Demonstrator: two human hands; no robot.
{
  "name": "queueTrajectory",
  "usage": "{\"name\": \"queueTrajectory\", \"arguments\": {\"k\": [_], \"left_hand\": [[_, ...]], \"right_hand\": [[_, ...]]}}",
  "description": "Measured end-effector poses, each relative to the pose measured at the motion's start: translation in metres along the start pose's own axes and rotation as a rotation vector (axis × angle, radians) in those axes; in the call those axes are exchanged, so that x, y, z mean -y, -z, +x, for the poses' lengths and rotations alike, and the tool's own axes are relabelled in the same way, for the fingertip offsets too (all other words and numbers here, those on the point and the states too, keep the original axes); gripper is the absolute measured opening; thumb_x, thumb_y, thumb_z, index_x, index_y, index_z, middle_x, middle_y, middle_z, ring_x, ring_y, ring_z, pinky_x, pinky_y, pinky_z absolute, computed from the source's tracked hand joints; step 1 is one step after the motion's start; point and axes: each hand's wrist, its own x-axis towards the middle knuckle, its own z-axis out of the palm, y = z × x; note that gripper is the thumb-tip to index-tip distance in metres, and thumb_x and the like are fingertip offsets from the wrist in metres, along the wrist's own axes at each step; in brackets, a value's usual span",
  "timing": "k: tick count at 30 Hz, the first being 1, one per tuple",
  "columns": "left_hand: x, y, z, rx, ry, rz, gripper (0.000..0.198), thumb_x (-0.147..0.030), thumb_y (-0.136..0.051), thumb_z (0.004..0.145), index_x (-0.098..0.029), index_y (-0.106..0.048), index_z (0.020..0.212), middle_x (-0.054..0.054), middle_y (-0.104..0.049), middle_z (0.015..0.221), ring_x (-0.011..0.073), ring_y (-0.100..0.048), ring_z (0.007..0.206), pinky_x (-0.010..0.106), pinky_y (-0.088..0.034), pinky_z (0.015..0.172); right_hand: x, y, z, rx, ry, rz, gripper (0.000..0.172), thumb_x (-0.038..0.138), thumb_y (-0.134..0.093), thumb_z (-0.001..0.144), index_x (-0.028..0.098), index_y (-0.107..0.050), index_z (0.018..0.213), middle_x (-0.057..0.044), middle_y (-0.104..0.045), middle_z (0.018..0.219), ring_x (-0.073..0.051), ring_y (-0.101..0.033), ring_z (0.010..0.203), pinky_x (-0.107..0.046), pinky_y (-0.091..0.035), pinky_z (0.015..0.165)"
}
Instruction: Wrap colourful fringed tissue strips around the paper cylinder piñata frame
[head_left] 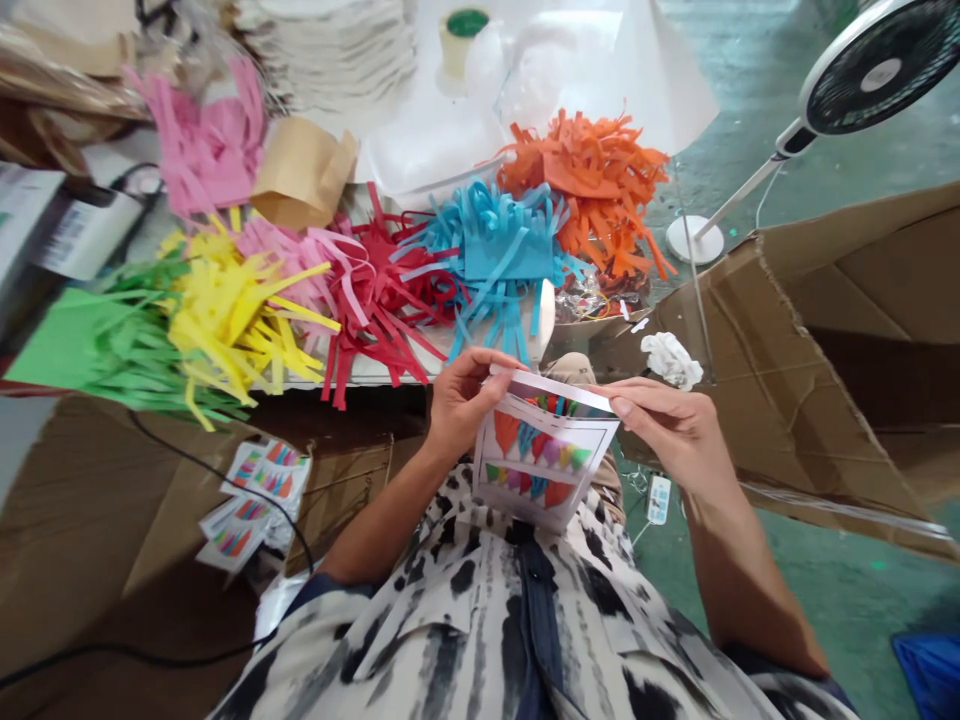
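My left hand and my right hand hold a clear plastic bag between them, over my lap. Fingers and thumb of each hand pinch one upper corner. A printed card with pictures of colourful tassel garlands shows through the front. Along the bag's top edge runs a white strip, pulled straight between both hands. Whether the flap is sealed, I cannot tell. Just beyond my left hand lie blue paper tassels and red tassels at the table's edge.
Green, yellow, pink and orange tassels cover the table. Below left, an open cardboard box contains several printed packets. Another carton stands right, near a fan. A black cable crosses the left side.
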Motion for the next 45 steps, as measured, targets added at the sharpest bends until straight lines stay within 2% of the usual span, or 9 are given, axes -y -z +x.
{"name": "queueTrajectory", "arguments": {"k": [7,14,17,19,20,26,39,42,45], "left_hand": [[0.003,-0.006,-0.003,0.005,-0.012,0.018,0.018,-0.036,-0.078,0.094,-0.022,-0.076,0.104,0.005,-0.079,0.098,0.0172,-0.074,0.086,0.026,-0.059,0.075],[0.008,-0.008,-0.004,-0.044,-0.27,0.334,0.026,-0.044,-0.072,0.099,-0.024,-0.076,0.116,0.006,-0.074,0.106,0.0178,-0.071,0.095,0.028,-0.056,0.083],[0.005,-0.007,-0.001,0.104,-0.382,0.41,0.056,-0.062,-0.082,0.084,-0.027,-0.074,0.127,0.009,-0.068,0.122,0.0254,-0.068,0.112,0.037,-0.056,0.097],[-0.001,-0.009,0.001,0.221,-0.421,0.468,0.074,-0.063,-0.091,0.073,-0.028,-0.07,0.134,0.011,-0.063,0.129,0.0292,-0.063,0.121,0.041,-0.054,0.104],[-0.004,-0.011,0.002,0.253,-0.434,0.51,0.076,-0.06,-0.093,0.071,-0.028,-0.069,0.136,0.011,-0.062,0.129,0.0295,-0.062,0.122,0.043,-0.053,0.106],[-0.012,-0.024,0.0,0.24,-0.452,0.677,0.06,-0.05,-0.091,0.078,-0.027,-0.071,0.129,0.009,-0.062,0.123,0.028,-0.063,0.117,0.043,-0.054,0.105],[-0.009,-0.034,-0.003,0.246,-0.501,0.688,0.04,-0.043,-0.09,0.082,-0.024,-0.077,0.115,0.007,-0.061,0.118,0.0234,-0.066,0.108,0.036,-0.056,0.094],[-0.012,-0.034,-0.003,0.248,-0.474,0.66,0.036,-0.039,-0.09,0.083,-0.025,-0.078,0.114,0.008,-0.062,0.116,0.0231,-0.067,0.107,0.037,-0.057,0.094],[-0.016,-0.03,-0.002,0.284,-0.393,0.536,0.04,-0.037,-0.092,0.081,-0.025,-0.078,0.117,0.008,-0.066,0.119,0.0246,-0.068,0.111,0.038,-0.058,0.098]], "right_hand": [[0.0,0.005,-0.006,0.017,0.035,-0.042,0.024,0.03,-0.07,0.101,0.039,-0.083,0.119,-0.002,-0.081,0.117,-0.02,-0.074,0.104,-0.034,-0.058,0.088],[0.0,0.005,-0.012,0.01,0.033,-0.101,0.03,0.034,-0.067,0.103,0.037,-0.078,0.13,-0.003,-0.08,0.126,-0.023,-0.075,0.109,-0.038,-0.06,0.094],[-0.004,0.009,-0.014,0.002,0.023,-0.119,0.029,0.035,-0.068,0.102,0.037,-0.078,0.13,-0.002,-0.08,0.125,-0.023,-0.076,0.107,-0.04,-0.061,0.096],[-0.006,0.013,-0.015,0.005,0.016,-0.13,0.027,0.036,-0.068,0.102,0.036,-0.08,0.127,-0.002,-0.081,0.123,-0.024,-0.076,0.107,-0.041,-0.062,0.097],[-0.007,0.014,-0.014,0.005,0.021,-0.136,0.026,0.036,-0.068,0.102,0.035,-0.081,0.125,-0.003,-0.081,0.122,-0.025,-0.077,0.107,-0.041,-0.062,0.097],[-0.005,0.023,-0.015,0.025,0.091,-0.179,0.027,0.035,-0.069,0.101,0.035,-0.081,0.125,-0.004,-0.082,0.121,-0.025,-0.078,0.107,-0.04,-0.063,0.095],[-0.003,0.044,-0.018,0.169,0.134,-0.205,0.029,0.03,-0.068,0.102,0.036,-0.079,0.128,-0.004,-0.08,0.125,-0.022,-0.078,0.109,-0.033,-0.064,0.092],[0.0,0.039,-0.018,0.139,0.133,-0.238,0.031,0.028,-0.073,0.097,0.036,-0.08,0.126,-0.004,-0.08,0.126,-0.023,-0.077,0.11,-0.035,-0.062,0.097],[0.0,0.033,-0.019,0.051,0.113,-0.275,0.023,0.027,-0.075,0.095,0.033,-0.082,0.116,-0.004,-0.08,0.122,-0.025,-0.077,0.109,-0.038,-0.06,0.1]]}}
